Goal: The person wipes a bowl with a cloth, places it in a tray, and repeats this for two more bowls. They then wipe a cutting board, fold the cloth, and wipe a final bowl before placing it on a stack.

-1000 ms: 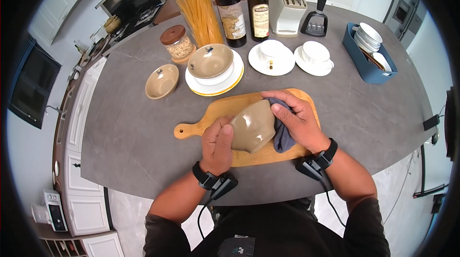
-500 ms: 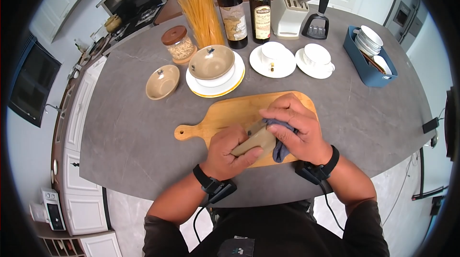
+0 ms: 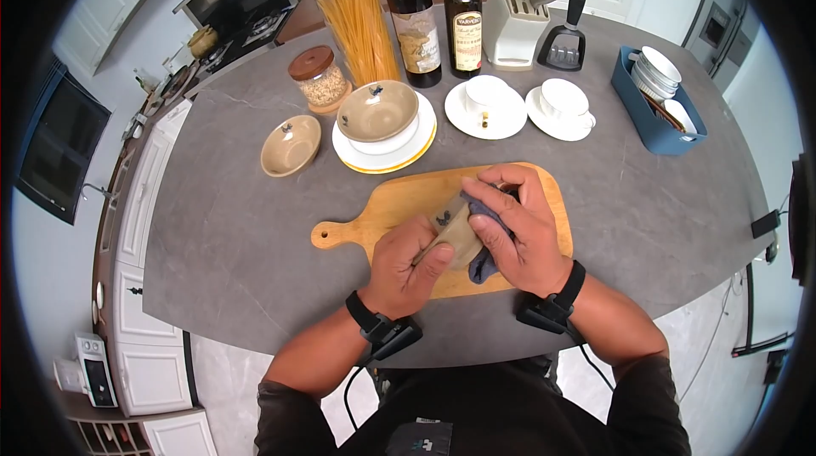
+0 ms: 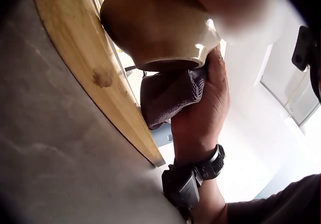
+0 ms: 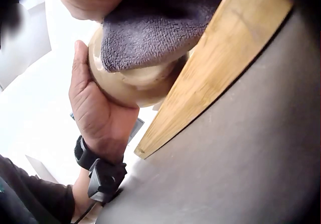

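My left hand (image 3: 403, 266) grips a beige glazed bowl (image 3: 463, 239) by its side, thumb lying across the outer wall. The bowl is tilted above the wooden cutting board (image 3: 399, 194), and a dark blue floral mark shows near its rim. In my right hand (image 3: 529, 231) is a bunched grey-purple cloth (image 3: 483, 267), held against the bowl. From the left wrist view, the cloth (image 4: 170, 94) lies along the bowl's foot; the right wrist view has the cloth (image 5: 150, 35) draped over the bowl's outside. Part of the bowl is hidden by both hands.
Behind the board stand a small beige bowl (image 3: 291, 147), another bowl (image 3: 378, 112) on stacked plates, and two white cups (image 3: 563, 99) with saucers. Farther back are jars, two bottles (image 3: 415, 31), a knife block (image 3: 515, 27) and a spatula. A blue bin (image 3: 671, 140) holds bowls at right.
The bowl has been turned from showing its broad outer side to a steeper tilt, with its floral mark now visible. Left thumb has shifted across it; right hand and cloth have moved over its side.
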`<state>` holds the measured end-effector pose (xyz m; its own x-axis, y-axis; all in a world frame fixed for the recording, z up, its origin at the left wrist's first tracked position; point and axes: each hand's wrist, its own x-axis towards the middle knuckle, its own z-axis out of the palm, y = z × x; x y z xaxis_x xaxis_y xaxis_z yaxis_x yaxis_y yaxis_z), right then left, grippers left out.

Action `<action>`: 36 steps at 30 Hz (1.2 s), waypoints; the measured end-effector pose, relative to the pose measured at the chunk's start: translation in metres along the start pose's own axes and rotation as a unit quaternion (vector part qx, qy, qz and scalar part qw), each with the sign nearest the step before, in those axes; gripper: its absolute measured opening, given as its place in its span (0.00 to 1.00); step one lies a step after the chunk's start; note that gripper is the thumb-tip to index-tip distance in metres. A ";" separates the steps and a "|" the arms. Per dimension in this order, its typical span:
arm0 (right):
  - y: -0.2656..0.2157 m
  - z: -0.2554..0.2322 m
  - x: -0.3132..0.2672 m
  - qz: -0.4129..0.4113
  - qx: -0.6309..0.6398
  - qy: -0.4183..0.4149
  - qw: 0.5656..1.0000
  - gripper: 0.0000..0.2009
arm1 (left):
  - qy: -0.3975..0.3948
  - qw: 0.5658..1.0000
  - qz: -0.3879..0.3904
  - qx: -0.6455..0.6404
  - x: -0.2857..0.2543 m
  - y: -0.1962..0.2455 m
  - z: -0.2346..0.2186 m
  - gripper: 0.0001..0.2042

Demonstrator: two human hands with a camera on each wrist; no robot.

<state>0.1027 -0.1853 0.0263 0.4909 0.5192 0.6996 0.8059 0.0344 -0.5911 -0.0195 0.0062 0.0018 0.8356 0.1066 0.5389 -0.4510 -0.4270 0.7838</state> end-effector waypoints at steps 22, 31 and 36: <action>-0.016 0.009 -0.001 -0.250 -0.097 -0.028 0.963 0.18 | 0.113 0.988 -0.062 -0.082 -0.003 -0.004 0.006 0.18; -0.005 -0.002 0.008 -0.159 -0.073 0.035 0.984 0.20 | 0.050 0.998 -0.003 -0.026 0.002 0.004 -0.001 0.20; 0.011 -0.005 0.004 0.031 -0.016 0.045 0.998 0.14 | 0.068 0.996 -0.025 -0.047 -0.002 0.000 0.003 0.22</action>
<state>0.1150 -0.1871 0.0247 0.5671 0.4407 0.6958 0.7820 -0.0229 -0.6228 -0.0201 0.0027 0.0001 0.8101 0.2490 0.5309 -0.4434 -0.3324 0.8324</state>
